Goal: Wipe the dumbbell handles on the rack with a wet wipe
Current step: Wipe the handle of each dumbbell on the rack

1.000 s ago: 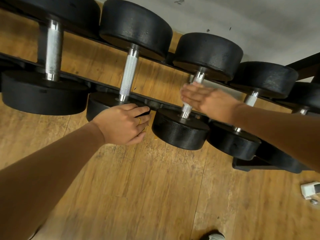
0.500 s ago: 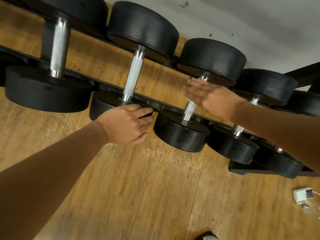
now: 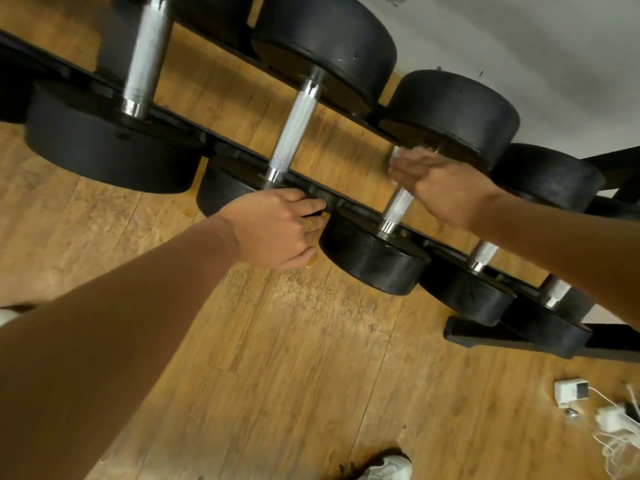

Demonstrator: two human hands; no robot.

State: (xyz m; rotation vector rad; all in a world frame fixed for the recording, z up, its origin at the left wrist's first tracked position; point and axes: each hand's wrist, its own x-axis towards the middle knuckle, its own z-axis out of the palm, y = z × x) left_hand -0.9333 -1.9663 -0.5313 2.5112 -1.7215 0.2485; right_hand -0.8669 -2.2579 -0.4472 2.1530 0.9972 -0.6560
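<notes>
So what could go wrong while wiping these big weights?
1. The left hand grips the rack rail between two heavy dumbbell heads; a rolling weight might pinch fingers.
2. The right hand holds the wet wipe on the handle, possibly leaving it slippery.
3. The charger and cables lie near the shoe: a trip hazard.

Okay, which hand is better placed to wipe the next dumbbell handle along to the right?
The right hand: it holds the wet wipe on the third handle, and the next handle lies just beside its forearm. The left hand grips the rack rail, farther away.
</notes>
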